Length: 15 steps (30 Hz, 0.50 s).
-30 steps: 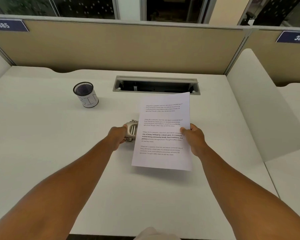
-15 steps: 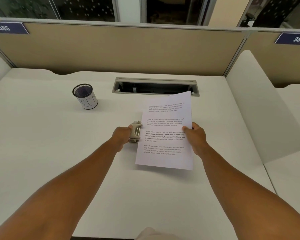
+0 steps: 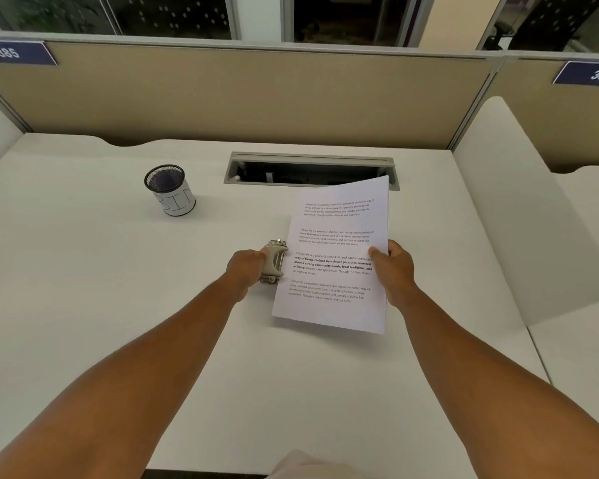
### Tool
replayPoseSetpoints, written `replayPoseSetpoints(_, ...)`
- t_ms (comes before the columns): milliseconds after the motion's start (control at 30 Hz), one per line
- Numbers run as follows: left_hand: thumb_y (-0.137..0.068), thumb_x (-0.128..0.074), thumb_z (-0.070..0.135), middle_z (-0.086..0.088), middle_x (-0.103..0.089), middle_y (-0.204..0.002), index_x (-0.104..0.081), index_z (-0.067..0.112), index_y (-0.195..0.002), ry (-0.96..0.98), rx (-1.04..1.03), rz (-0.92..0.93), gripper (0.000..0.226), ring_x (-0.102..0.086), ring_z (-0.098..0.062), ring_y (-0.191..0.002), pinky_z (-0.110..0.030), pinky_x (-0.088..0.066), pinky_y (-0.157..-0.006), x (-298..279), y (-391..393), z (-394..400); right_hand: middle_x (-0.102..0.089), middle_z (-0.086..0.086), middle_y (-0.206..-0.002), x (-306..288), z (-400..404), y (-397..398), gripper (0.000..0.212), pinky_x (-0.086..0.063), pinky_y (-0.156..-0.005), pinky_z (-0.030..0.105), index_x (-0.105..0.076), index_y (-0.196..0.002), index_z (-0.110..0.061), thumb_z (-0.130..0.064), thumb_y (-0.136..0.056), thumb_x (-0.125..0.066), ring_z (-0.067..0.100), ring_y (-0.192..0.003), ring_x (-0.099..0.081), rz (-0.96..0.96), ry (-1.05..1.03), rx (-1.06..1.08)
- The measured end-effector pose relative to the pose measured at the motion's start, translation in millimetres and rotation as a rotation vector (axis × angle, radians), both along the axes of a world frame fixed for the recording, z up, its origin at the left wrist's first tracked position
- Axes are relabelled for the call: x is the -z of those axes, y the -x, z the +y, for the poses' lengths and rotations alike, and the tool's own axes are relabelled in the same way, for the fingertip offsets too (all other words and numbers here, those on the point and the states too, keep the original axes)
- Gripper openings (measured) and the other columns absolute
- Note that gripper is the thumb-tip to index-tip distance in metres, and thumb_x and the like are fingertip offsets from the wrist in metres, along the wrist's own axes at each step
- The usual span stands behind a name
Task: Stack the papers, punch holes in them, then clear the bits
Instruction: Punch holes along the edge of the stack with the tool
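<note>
A stack of printed white papers [image 3: 336, 243] is lifted off the white desk [image 3: 83, 288], tilted, with its left edge just right of a small beige and metal hole punch [image 3: 274, 261]. My right hand [image 3: 395, 267] pinches the stack's right edge. My left hand [image 3: 246, 269] grips the hole punch from the left, on the desk. How many sheets the stack has cannot be told.
A black mesh cup [image 3: 170, 190] wrapped in paper lettered "BIN" stands at the back left. An open cable tray slot [image 3: 308, 169] lies behind the papers. A beige partition [image 3: 256, 95] backs the desk, and a white divider [image 3: 519, 202] rises on the right.
The papers have moved right and tilted up, away from the punch's slot. My left hand has stayed on the punch.
</note>
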<state>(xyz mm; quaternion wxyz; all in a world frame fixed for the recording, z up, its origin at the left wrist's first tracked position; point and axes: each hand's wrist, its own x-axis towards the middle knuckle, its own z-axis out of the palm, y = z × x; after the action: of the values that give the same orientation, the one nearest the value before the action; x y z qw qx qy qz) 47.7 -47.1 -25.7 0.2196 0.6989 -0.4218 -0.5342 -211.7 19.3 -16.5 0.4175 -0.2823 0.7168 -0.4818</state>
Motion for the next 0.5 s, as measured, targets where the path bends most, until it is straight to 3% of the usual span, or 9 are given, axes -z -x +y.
replayPoseSetpoints(200, -0.096, -0.051, 0.023, -0.012, -0.059, -0.098, -0.061, 0.009, -0.091, -0.002, 0.006, 0.021, 0.018, -0.053, -0.025, -0.090, -0.046, -0.047, -0.100, 0.9, 1.0, 2.8, -0.067, -0.011, -0.093, -1.7, -0.7, 0.2, 0.019, -0.049, -0.062, 0.021, -0.064, -0.105, -0.021, -0.012, -0.091, -0.054, 0.008, -0.083, -0.065, -0.004, 0.015, 0.000)
replayPoseSetpoints(367, -0.097, -0.050, 0.017, -0.012, -0.057, -0.098, -0.059, 0.009, -0.089, -0.015, 0.006, 0.076, 0.014, -0.052, -0.026, -0.089, -0.034, -0.046, -0.080, 0.6, 3.2, 4.0, -0.067, -0.012, -0.093, 1.9, -0.1, -2.0, 0.019, -0.049, -0.062, 0.021, -0.064, -0.104, -0.021, -0.013, -0.090, -0.054, 0.008, -0.082, -0.065, -0.004, 0.005, -0.002)
replayPoseSetpoints(500, -0.098, -0.052, 0.020, -0.011, -0.056, -0.098, -0.056, 0.012, -0.084, -0.014, 0.001, 0.113, 0.017, -0.051, -0.024, -0.089, -0.033, -0.044, -0.078, 1.6, 5.4, 6.4, -0.067, -0.012, -0.093, 4.3, 1.1, -3.7, 0.018, -0.049, -0.062, 0.021, -0.064, -0.104, -0.021, -0.014, -0.091, -0.054, 0.008, -0.083, -0.065, -0.007, 0.004, -0.008)
